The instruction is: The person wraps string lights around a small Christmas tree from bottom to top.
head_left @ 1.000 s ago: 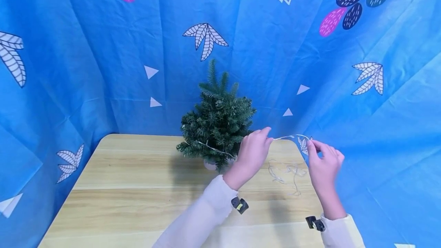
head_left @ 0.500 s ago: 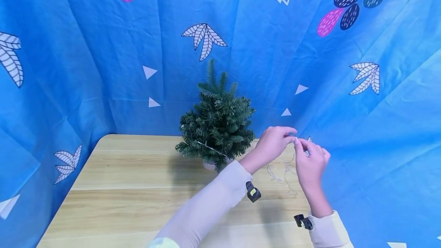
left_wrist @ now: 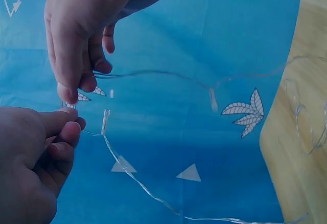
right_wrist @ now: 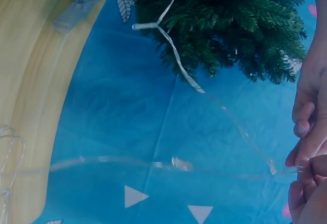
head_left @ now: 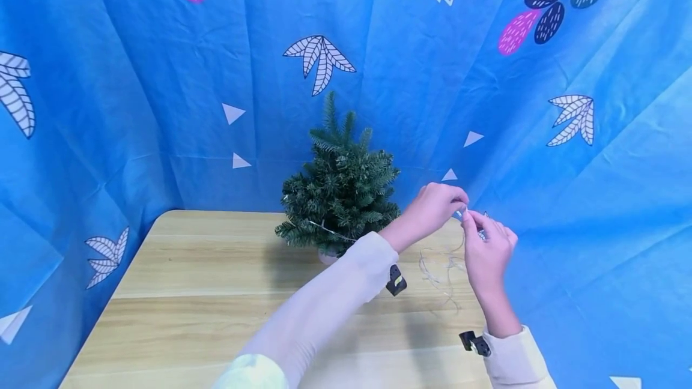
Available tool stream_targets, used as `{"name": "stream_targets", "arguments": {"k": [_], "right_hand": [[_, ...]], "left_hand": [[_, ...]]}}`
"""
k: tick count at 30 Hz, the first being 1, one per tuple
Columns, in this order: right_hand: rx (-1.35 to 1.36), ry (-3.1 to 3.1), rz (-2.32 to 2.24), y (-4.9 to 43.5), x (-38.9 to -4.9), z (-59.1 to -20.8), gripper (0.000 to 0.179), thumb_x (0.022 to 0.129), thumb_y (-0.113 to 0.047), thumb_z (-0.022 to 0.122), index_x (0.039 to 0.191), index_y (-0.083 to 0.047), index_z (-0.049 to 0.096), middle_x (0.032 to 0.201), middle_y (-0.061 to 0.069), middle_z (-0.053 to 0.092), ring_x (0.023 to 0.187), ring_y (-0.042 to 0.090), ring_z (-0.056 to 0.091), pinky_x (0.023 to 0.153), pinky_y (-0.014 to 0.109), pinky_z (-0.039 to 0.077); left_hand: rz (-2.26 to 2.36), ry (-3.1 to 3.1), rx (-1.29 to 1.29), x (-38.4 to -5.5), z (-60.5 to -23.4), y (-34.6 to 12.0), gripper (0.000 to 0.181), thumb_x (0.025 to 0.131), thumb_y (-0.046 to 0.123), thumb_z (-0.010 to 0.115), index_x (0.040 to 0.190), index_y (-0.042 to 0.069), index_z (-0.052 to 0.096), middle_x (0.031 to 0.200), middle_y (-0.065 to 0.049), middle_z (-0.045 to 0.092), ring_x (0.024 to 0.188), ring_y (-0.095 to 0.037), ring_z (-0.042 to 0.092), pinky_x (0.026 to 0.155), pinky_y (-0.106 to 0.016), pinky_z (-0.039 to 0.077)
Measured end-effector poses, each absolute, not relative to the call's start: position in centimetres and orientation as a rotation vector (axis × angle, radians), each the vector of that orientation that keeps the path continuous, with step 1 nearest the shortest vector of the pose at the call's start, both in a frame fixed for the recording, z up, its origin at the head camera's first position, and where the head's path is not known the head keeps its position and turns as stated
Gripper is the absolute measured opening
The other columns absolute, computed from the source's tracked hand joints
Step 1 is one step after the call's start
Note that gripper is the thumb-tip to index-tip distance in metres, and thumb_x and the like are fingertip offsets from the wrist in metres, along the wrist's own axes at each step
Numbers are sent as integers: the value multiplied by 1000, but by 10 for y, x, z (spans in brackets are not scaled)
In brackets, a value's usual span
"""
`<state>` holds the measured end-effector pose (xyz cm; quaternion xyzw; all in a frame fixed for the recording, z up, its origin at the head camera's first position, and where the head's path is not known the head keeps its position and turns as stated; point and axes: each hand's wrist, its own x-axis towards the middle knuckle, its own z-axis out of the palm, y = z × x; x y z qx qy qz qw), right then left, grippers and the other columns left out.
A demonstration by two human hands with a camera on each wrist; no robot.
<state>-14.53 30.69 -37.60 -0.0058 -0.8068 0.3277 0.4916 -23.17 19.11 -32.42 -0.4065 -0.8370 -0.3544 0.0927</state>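
Both hands meet to the right of a small artificial Christmas tree [head_left: 343, 188], pinching a thin clear string light [left_wrist: 104, 123] between fingertips. My left hand [head_left: 432, 206] reaches past the tree's right side, palm down, and holds the wire with thumb and fingers. Close against it, my right hand [head_left: 489, 251] pinches the same wire. In the right wrist view one length of the string light [right_wrist: 176, 55] runs from the tree to the hands. Another length trails to a loose tangle on the table. The exact grip is partly hidden by the fingers.
The tree stands in a pale pot [head_left: 327, 257] on a wooden table [head_left: 189, 293]. Loose wire [head_left: 432, 279] lies at the table's right. A clear box-like piece [right_wrist: 74, 15] sits beside the pot. A patterned blue curtain [head_left: 130, 95] hangs around the back and sides.
A second ago the hands were apart with wire stretched between them. My left hand has moved right, my right hand slightly left, and their fingertips now meet.
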Motion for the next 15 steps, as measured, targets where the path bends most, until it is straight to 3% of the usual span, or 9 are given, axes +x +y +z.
{"name": "stream_targets", "arguments": {"k": [8,15], "right_hand": [[-60,-1961,855,303,-140,-375,16,95,-13,71,95,3,77,74,18,68,78,-12,47,99,33,27],[-95,-1996,914,300,-132,-379,18,96,-15,71,99,1,78,76,15,68,79,-9,50,101,30,25]], "left_hand": [[-1050,-2499,-1154,-244,-301,191,19,103,22,60,110,17,77,105,8,75,90,-3,65,79,-12,49],[-1079,-2565,-1063,-261,-280,188,18,103,22,61,112,18,76,108,8,74,100,-4,66,86,-15,50]]}}
